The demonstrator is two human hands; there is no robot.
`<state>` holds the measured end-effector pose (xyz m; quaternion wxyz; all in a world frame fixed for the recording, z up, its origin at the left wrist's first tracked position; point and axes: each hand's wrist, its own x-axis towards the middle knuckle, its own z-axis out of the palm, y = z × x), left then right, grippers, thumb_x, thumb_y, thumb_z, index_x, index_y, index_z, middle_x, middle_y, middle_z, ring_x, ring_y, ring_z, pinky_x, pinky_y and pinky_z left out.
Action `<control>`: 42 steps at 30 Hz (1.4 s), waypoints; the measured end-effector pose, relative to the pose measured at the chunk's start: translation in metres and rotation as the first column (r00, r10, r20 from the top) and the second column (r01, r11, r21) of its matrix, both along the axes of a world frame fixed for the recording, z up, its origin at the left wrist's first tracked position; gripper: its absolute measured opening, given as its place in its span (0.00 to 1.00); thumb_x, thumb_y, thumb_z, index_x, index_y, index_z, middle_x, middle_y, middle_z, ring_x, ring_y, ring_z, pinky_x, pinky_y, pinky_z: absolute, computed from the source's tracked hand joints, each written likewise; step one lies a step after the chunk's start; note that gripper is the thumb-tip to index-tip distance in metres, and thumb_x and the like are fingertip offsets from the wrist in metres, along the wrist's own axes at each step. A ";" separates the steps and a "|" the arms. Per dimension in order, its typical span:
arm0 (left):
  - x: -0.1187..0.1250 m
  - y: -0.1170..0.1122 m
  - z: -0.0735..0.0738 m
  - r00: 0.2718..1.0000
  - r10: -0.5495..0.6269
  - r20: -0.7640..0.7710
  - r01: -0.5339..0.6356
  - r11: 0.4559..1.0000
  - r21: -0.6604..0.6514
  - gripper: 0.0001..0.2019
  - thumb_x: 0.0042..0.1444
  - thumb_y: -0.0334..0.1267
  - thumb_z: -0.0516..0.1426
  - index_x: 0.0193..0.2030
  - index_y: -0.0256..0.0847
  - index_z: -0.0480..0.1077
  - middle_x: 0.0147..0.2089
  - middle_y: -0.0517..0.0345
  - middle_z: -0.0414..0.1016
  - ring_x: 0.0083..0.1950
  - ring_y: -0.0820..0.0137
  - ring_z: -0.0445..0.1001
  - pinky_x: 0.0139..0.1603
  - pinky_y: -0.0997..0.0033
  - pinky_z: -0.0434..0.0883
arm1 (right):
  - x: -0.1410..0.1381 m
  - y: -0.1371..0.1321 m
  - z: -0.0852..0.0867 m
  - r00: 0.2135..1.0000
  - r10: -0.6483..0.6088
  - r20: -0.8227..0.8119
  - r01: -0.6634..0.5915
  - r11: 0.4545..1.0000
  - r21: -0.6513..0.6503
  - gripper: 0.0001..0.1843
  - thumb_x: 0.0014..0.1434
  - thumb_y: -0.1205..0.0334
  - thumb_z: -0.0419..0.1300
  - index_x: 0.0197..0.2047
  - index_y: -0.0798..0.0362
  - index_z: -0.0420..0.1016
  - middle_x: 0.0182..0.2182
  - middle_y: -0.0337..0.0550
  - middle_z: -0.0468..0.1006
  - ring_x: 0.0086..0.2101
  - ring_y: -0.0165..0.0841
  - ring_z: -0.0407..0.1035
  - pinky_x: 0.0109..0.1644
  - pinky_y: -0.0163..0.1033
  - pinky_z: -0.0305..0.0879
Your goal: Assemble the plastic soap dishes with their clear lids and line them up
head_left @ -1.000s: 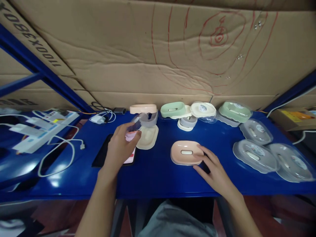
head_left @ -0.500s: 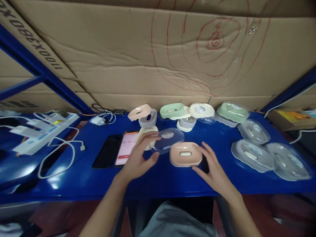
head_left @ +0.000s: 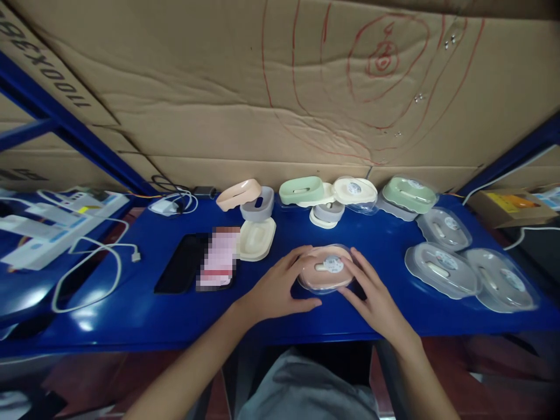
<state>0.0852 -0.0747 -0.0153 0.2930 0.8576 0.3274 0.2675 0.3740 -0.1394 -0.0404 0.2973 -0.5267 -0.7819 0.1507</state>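
A pink soap dish (head_left: 312, 278) sits on the blue table in front of me, with a clear plastic lid (head_left: 345, 277) over it. The lid bears a round sticker, and a pale bar-shaped piece shows through it. My left hand (head_left: 277, 290) curves round the left side, fingers at the lid's back left edge and thumb low in front. From the right, my right hand (head_left: 371, 294) grips the dish and lid, fingertips on the lid and thumb at the front edge. Whether the lid is fully seated cannot be made out.
Grey lidded dishes (head_left: 441, 269) lie at the right. Along the back are green dishes (head_left: 301, 189), a pink piece (head_left: 238, 194) and a grey ring (head_left: 258, 205). A cream tray (head_left: 257, 239) lies beside two phones (head_left: 181, 263). A power strip (head_left: 65, 233) with cables is at far left.
My left hand has carried the clear lid rightward onto the pink soap dish. My right hand has closed in on the dish's right side. The cream tray is uncovered to view.
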 end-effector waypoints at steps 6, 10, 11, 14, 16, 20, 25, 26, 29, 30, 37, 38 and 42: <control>0.001 0.001 -0.004 0.999 0.043 0.030 -0.042 0.998 -0.039 0.34 0.65 0.42 0.66 0.75 0.47 0.62 0.76 0.43 0.62 0.77 0.54 0.66 0.78 0.52 0.65 | 0.001 0.000 -0.002 1.000 -0.020 0.007 0.020 0.999 0.047 0.35 0.75 0.54 0.59 0.80 0.31 0.54 0.77 0.48 0.58 0.74 0.47 0.58 0.75 0.59 0.66; -0.003 0.001 -0.003 0.999 0.037 0.034 -0.036 0.998 -0.047 0.34 0.65 0.42 0.66 0.76 0.48 0.62 0.76 0.43 0.63 0.77 0.53 0.66 0.78 0.51 0.66 | 0.000 0.000 0.002 1.000 0.006 0.018 -0.008 0.997 0.078 0.34 0.76 0.56 0.59 0.79 0.30 0.57 0.78 0.46 0.57 0.74 0.48 0.59 0.74 0.59 0.67; -0.004 0.001 -0.004 0.999 0.039 0.028 -0.038 0.998 -0.049 0.35 0.65 0.42 0.66 0.76 0.49 0.62 0.77 0.44 0.63 0.78 0.53 0.66 0.78 0.50 0.65 | 0.000 0.000 0.003 1.000 0.020 0.019 -0.021 0.996 0.089 0.33 0.76 0.57 0.58 0.79 0.30 0.57 0.78 0.45 0.57 0.74 0.48 0.59 0.74 0.59 0.66; -0.005 0.000 -0.008 0.998 0.056 0.002 -0.056 0.997 -0.061 0.40 0.61 0.46 0.70 0.76 0.51 0.61 0.77 0.45 0.63 0.78 0.52 0.65 0.78 0.48 0.65 | 0.000 -0.001 0.006 0.998 0.059 0.019 -0.061 0.990 0.129 0.32 0.76 0.60 0.58 0.78 0.28 0.59 0.78 0.43 0.58 0.74 0.47 0.60 0.74 0.60 0.66; -0.005 0.000 -0.012 0.997 0.076 -0.014 -0.076 0.995 -0.065 0.43 0.58 0.48 0.73 0.76 0.51 0.61 0.77 0.45 0.63 0.77 0.51 0.67 0.77 0.48 0.66 | 0.000 -0.001 0.006 0.997 0.072 0.023 -0.074 0.985 0.155 0.32 0.76 0.62 0.58 0.77 0.28 0.61 0.76 0.43 0.61 0.73 0.47 0.61 0.74 0.61 0.67; -0.001 -0.002 -0.017 0.993 0.098 -0.061 -0.102 0.993 -0.056 0.43 0.58 0.46 0.72 0.77 0.50 0.59 0.78 0.44 0.62 0.77 0.51 0.68 0.76 0.49 0.69 | 0.000 0.000 0.005 0.997 0.077 0.025 -0.080 0.984 0.158 0.33 0.75 0.63 0.59 0.77 0.29 0.62 0.76 0.43 0.62 0.73 0.46 0.61 0.74 0.62 0.66; 0.008 -0.007 -0.014 0.990 0.123 -0.072 -0.125 0.992 -0.024 0.44 0.57 0.43 0.73 0.76 0.50 0.59 0.77 0.44 0.63 0.75 0.50 0.69 0.74 0.49 0.71 | 0.000 -0.001 0.004 0.996 0.079 0.035 -0.082 0.990 0.117 0.34 0.75 0.59 0.60 0.79 0.28 0.58 0.78 0.41 0.58 0.75 0.47 0.58 0.75 0.61 0.65; 0.007 -0.009 -0.012 0.989 0.133 -0.059 -0.134 0.991 -0.013 0.43 0.57 0.43 0.73 0.76 0.50 0.60 0.76 0.44 0.64 0.75 0.51 0.70 0.74 0.49 0.71 | 0.001 -0.002 0.004 0.997 0.071 0.035 -0.074 0.993 0.094 0.36 0.75 0.57 0.60 0.80 0.30 0.55 0.79 0.42 0.55 0.75 0.48 0.56 0.75 0.60 0.65; -0.008 -0.014 -0.003 0.972 0.234 -0.009 -0.234 0.971 0.038 0.38 0.58 0.44 0.72 0.72 0.49 0.63 0.73 0.45 0.68 0.73 0.53 0.71 0.75 0.50 0.70 | 0.001 -0.003 0.004 1.000 0.002 0.010 -0.003 0.999 0.032 0.40 0.75 0.53 0.60 0.82 0.34 0.46 0.81 0.46 0.49 0.77 0.49 0.52 0.74 0.59 0.66; -0.019 -0.015 0.000 0.952 0.306 0.006 -0.306 0.950 0.063 0.37 0.58 0.45 0.72 0.71 0.48 0.64 0.72 0.45 0.69 0.73 0.53 0.72 0.74 0.50 0.70 | 0.002 -0.003 0.004 1.000 -0.019 0.000 0.019 1.000 0.019 0.40 0.75 0.52 0.59 0.82 0.34 0.46 0.81 0.47 0.49 0.77 0.49 0.51 0.74 0.59 0.66; -0.153 -0.004 0.024 0.503 0.861 0.074 -0.841 0.467 0.274 0.38 0.55 0.62 0.67 0.65 0.41 0.67 0.63 0.42 0.76 0.64 0.47 0.77 0.66 0.46 0.74 | -0.001 0.000 0.000 0.997 -0.038 0.072 0.042 0.998 -0.049 0.34 0.77 0.48 0.56 0.81 0.33 0.52 0.81 0.47 0.49 0.74 0.51 0.58 0.72 0.61 0.68; -0.173 -0.002 0.025 0.442 0.896 0.041 -0.868 0.416 0.273 0.39 0.54 0.62 0.68 0.65 0.40 0.67 0.63 0.43 0.77 0.62 0.48 0.78 0.65 0.46 0.74 | -0.001 0.000 -0.001 0.996 -0.035 0.082 0.040 0.998 -0.050 0.33 0.77 0.48 0.55 0.81 0.33 0.52 0.81 0.47 0.49 0.74 0.51 0.59 0.72 0.62 0.68; -0.228 -0.002 0.014 0.296 0.949 -0.111 -0.924 0.314 0.219 0.40 0.54 0.59 0.70 0.67 0.39 0.65 0.63 0.43 0.76 0.61 0.46 0.78 0.63 0.43 0.75 | 0.000 0.001 -0.005 0.995 -0.023 0.095 0.027 0.998 -0.049 0.31 0.77 0.48 0.54 0.79 0.33 0.56 0.80 0.47 0.51 0.71 0.49 0.65 0.71 0.61 0.68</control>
